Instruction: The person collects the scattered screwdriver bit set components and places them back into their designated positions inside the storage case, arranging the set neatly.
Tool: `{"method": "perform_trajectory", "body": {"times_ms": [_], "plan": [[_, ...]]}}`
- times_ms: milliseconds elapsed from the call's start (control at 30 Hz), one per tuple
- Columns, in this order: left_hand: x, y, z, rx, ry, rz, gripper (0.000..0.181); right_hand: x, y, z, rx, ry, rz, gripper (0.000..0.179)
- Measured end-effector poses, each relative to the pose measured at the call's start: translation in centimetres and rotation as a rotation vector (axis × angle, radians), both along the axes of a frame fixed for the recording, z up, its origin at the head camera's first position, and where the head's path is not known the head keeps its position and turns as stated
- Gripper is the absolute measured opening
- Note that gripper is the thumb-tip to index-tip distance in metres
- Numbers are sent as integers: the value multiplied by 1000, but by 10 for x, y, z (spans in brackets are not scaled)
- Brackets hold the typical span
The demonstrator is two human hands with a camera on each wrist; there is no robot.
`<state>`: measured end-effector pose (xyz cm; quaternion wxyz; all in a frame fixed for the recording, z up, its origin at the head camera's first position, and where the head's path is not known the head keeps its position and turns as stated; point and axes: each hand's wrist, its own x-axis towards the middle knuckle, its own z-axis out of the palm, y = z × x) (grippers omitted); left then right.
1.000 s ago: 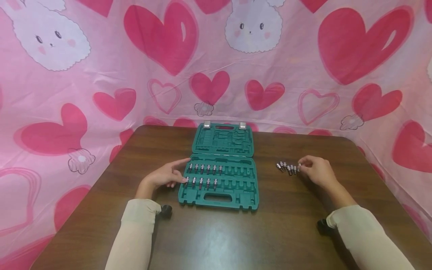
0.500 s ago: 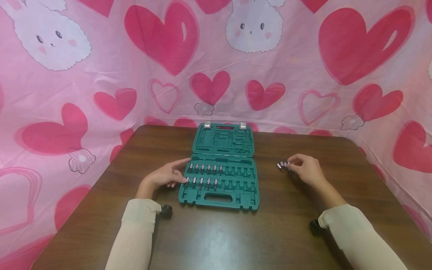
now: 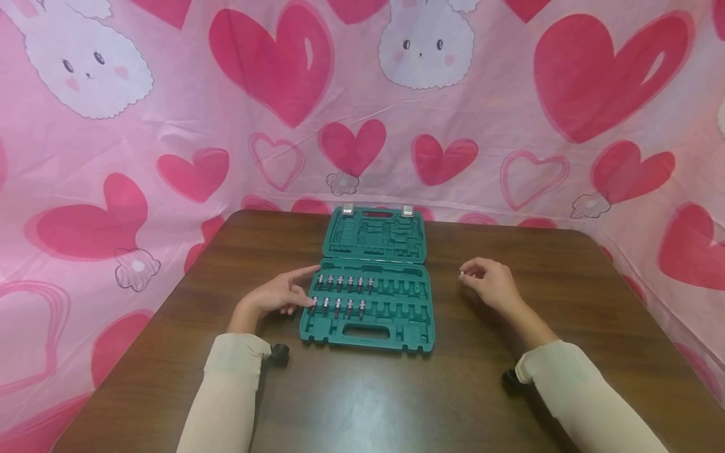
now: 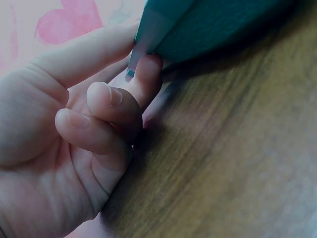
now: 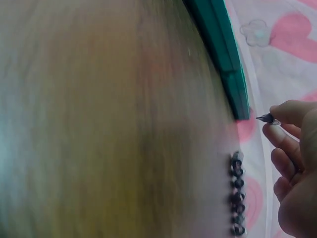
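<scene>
A green socket case [image 3: 323, 330] lies unfolded on the table. Bit sockets with silver collars fill the left part of its upper row [image 3: 340, 283] and lower row [image 3: 338, 306]; the slots to the right are bare. My left hand [image 3: 272, 296] holds the case by its left edge, index finger stretched towards the hinge and thumb at the lower row. Between thumb and index finger, my right hand [image 3: 493, 283] pinches one bit socket [image 5: 268, 118], its dark tip pointing out towards the case. Several loose bit sockets [image 5: 238, 193] lie lined up on the table, hidden behind this hand in the head view.
The brown wooden table [image 3: 362, 402] extends around the case. The lid [image 3: 374, 236], with two metal latches, lies back towards the far edge. Pink heart-patterned cloth [image 3: 362, 75] hangs behind and at both sides.
From the right end of the loose sockets, my right hand has moved left across them, a bit socket in its fingertips, and now covers the others in the head view. My left hand stays put.
</scene>
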<state>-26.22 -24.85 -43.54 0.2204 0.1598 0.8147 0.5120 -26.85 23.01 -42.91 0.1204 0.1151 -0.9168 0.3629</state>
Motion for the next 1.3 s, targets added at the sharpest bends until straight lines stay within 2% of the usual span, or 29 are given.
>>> {"method": "perform_trajectory", "body": {"times_ms": [267, 567, 800, 1033, 1300], "plan": [[0, 1, 0, -5, -4, 5, 80, 0, -20, 1, 5, -72, -7, 13], [0, 1, 1, -11, -3, 6, 79, -2, -45, 0, -18, -38, 50, 12], [0, 1, 1, -7, -10, 4, 80, -4, -64, 1, -51, -75, 48, 11], [-1, 1, 1, -14, -3, 6, 79, -5, -79, 2, -93, -67, 62, 10], [0, 2, 0, -23, -7, 17, 79, -2, -99, 1, -87, -98, 86, 10]]}}
